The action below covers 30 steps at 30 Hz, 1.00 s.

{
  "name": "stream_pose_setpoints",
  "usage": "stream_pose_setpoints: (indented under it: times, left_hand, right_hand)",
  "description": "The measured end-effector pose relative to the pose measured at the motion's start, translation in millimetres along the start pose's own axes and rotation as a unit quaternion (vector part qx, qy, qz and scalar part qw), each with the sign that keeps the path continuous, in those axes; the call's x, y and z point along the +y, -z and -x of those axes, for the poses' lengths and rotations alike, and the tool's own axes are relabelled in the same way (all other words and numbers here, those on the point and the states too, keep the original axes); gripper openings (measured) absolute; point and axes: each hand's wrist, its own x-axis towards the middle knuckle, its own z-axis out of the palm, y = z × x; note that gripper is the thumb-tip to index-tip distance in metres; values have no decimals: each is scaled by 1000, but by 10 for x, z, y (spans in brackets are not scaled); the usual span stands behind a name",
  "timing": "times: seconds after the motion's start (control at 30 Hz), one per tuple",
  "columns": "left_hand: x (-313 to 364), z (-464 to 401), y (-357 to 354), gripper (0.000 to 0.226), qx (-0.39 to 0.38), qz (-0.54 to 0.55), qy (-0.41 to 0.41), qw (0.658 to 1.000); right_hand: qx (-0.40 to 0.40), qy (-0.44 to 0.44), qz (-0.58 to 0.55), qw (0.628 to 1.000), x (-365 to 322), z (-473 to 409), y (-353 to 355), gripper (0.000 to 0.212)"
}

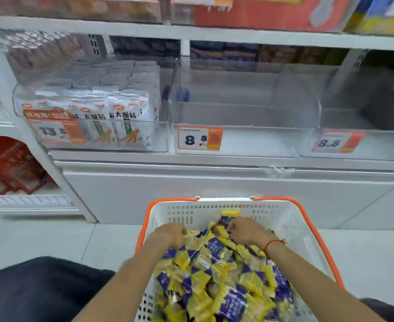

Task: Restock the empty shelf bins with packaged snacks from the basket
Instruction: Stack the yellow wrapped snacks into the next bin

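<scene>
Yellow-and-purple snack packets [217, 270] heap in the basket [307, 231]. Left hand [168, 234] and right hand [246, 231], fingers curled, dig into the pile's far end; empty bin [244, 112] lies at twelve o'clock, nearer the right hand.

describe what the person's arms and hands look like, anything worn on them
Both forearms are bare, with no sleeves or gloves in view. The right hand has a thin red string bracelet at the wrist. The left hand and its wrist show nothing worn.

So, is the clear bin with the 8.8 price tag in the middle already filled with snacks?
No, the middle bin behind the 8.8 price tag holds no packets; the yellow-purple snacks lie in the basket.
</scene>
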Motion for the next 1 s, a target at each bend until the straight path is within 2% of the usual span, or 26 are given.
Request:
stream_pose_setpoints:
  times: [0.13,0.23,0.3,0.43,0.53,0.57,0.63,0.7,0.8,0.87,0.93,0.97,1.0]
  left_hand:
    - [9,-338,-321,43,-23,44,3,999]
    - [50,-472,-503,47,-24,62,-2,998]
    - [57,-526,-559,51,-21,67,-6,998]
    - [88,-607,-503,42,40,62,16,997]
    - [253,-567,-433,31,130,25,59,989]
    - [323,-535,-433,35,137,49,60,988]
    - [446,-495,-444,49,111,163,66,978]
    - [520,-474,-413,55,66,302,85,947]
    - [577,-420,-309,35,23,491,103,865]
    - [586,-328,-228,24,-16,577,93,811]
    - [554,-258,-158,20,-52,618,56,783]
    - [543,-232,-134,24,-63,622,32,780]
    - [537,-218,-112,29,-62,604,16,794]
  right_hand:
    - [-9,-60,-25,998,361,-324,-339,45]
    - [-50,-80,-53,994,458,-417,-532,68]
    - [-54,-79,-52,994,498,-460,-653,73]
    - [89,-22,-12,996,556,-515,-621,53]
    - [131,40,-44,990,557,-504,-612,41]
    - [135,55,-68,987,540,-474,-637,39]
    - [168,89,-99,977,491,-397,-694,35]
    - [214,121,-99,964,407,-335,-713,33]
    - [271,132,-101,948,266,-250,-655,29]
    - [295,125,-118,940,204,-195,-587,27]
    - [294,96,-209,928,170,-152,-528,32]
    - [275,64,-299,911,143,-119,-481,37]
    - [246,29,-395,885,110,-89,-427,41]
